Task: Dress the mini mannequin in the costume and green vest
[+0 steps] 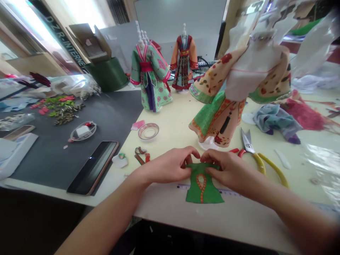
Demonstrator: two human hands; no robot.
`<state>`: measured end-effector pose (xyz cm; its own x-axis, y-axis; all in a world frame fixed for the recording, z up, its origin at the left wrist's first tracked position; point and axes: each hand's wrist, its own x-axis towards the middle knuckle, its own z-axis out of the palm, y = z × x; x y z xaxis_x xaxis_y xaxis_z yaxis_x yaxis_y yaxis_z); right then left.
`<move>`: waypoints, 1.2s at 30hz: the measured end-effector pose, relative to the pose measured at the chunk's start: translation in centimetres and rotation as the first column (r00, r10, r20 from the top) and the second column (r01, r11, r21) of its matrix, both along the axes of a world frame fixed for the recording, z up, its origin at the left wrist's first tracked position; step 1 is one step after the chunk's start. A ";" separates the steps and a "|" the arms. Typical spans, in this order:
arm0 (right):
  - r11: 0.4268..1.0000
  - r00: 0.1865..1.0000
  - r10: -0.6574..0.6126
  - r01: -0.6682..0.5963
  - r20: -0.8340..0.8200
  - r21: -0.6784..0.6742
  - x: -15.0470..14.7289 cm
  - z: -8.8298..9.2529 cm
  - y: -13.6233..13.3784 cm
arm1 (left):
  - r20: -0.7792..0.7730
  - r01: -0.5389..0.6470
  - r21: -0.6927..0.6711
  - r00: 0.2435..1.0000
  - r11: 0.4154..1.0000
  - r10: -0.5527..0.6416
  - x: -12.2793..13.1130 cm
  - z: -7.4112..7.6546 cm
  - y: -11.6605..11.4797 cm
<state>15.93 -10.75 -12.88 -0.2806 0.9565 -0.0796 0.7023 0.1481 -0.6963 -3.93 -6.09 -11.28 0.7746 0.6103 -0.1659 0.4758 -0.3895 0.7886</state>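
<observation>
- Two bare arms lay nearest: the left forearm (106, 212) slanted up from the lower left, and the right forearm (287, 209) slanted in from the lower right, the pair narrowing toward each other.
- Both wrists were low over the table (164, 203), backs of the hands turned mostly upward.
- At the left hand (170, 164), the thumb and fingers pinched the upper left corner of a small green cloth (195, 193); the index finger arched above its top edge.
- At the right hand (225, 164), the thumb lay on the front of the cloth near the upper right corner, pinching it against curled fingers.
- Both index fingers bent inward, their tips near each other but apart.
- Between the hands, the cloth hung toward the person, its orange-trimmed slit facing up, over a measuring strip (183, 186) that showed on either side.
- Scissors (248, 143) lay just beyond the right hand, and a phone (92, 168) lay well left of the left hand.
</observation>
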 end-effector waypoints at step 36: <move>0.928 0.782 0.086 -0.289 0.618 0.236 0.2 0.6 -0.3 | -0.368 0.004 0.431 0.914 0.903 0.171 -1.4 0.7 0.7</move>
<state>16.13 -11.02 -12.31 -0.4513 0.8923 -0.0078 0.8913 0.4503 -0.0539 -5.38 -5.35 -10.54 0.6436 0.7487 -0.1587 0.7528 -0.5820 0.3075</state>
